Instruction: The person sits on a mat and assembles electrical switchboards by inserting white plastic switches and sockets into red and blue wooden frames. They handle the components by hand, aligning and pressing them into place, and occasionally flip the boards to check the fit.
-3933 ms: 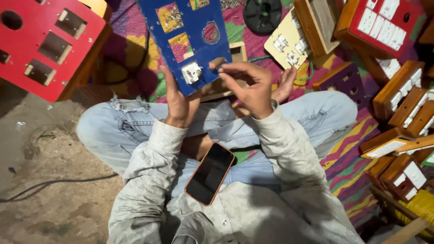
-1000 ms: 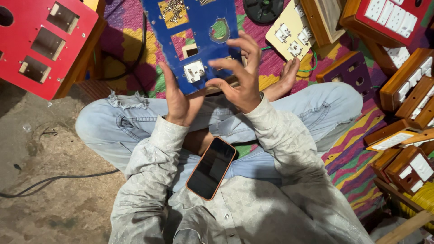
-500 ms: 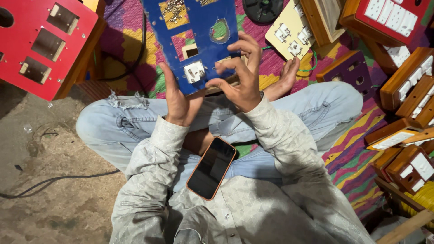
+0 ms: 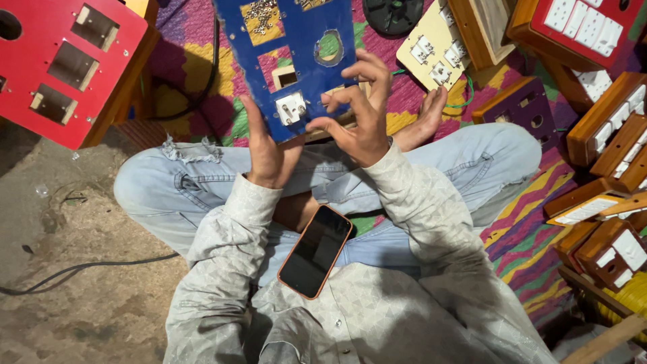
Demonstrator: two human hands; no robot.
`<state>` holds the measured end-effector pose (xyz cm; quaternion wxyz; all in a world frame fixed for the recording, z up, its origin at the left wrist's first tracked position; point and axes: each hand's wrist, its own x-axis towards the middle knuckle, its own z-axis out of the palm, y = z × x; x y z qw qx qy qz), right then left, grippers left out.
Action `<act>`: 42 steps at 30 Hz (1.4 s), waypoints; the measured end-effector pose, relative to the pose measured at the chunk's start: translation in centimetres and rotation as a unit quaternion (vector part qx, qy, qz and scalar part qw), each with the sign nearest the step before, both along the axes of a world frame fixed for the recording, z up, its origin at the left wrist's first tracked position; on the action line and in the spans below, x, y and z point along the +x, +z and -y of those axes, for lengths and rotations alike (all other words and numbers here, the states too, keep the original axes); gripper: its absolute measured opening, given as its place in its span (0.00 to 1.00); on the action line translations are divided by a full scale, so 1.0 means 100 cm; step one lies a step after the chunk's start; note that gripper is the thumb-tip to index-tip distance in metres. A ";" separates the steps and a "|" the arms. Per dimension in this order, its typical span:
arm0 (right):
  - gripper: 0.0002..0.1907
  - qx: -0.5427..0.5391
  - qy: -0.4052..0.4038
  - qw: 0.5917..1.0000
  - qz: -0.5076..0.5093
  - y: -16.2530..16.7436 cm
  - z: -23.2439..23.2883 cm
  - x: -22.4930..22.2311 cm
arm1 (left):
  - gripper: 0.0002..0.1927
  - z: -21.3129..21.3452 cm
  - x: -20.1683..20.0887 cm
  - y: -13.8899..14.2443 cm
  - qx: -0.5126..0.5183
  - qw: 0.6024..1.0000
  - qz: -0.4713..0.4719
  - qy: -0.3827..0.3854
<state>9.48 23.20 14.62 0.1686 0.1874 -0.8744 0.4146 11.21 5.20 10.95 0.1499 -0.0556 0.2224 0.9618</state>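
Gripping blue panel (image 4: 290,61) as before, left hand (image 4: 266,152); right hand (image 4: 360,111) fingers now spread.

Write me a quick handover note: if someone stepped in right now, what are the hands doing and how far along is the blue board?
Left hand: grips the lower left edge of the blue panel, holding it tilted up over the lap.
Right hand: fingers spread at the panel's lower right edge, near the white socket.
Done: one white socket sits in the panel.
Left: the other cut-outs, round hole included, look empty.
Nearby: phone on the lap, red panel on the left, wooden switch boxes on the right, cream switch plate ahead.
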 end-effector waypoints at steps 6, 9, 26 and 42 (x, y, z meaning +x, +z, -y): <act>0.30 -0.254 0.040 0.953 0.160 0.003 0.000 0.004 | 0.41 0.003 -0.006 -0.001 -0.564 0.794 -0.200 0.107; 0.30 -0.492 0.079 0.813 0.300 0.001 -0.002 0.004 | 0.49 0.004 -0.005 0.008 -0.768 0.564 -0.274 0.131; 0.22 -0.474 0.085 0.781 0.398 -0.034 -0.007 -0.011 | 0.12 0.012 -0.025 -0.017 -0.226 0.962 0.048 0.145; 0.13 0.288 -0.081 0.954 -0.024 -0.104 -0.069 -0.180 | 0.13 0.026 -0.030 -0.009 -0.473 0.838 0.019 0.271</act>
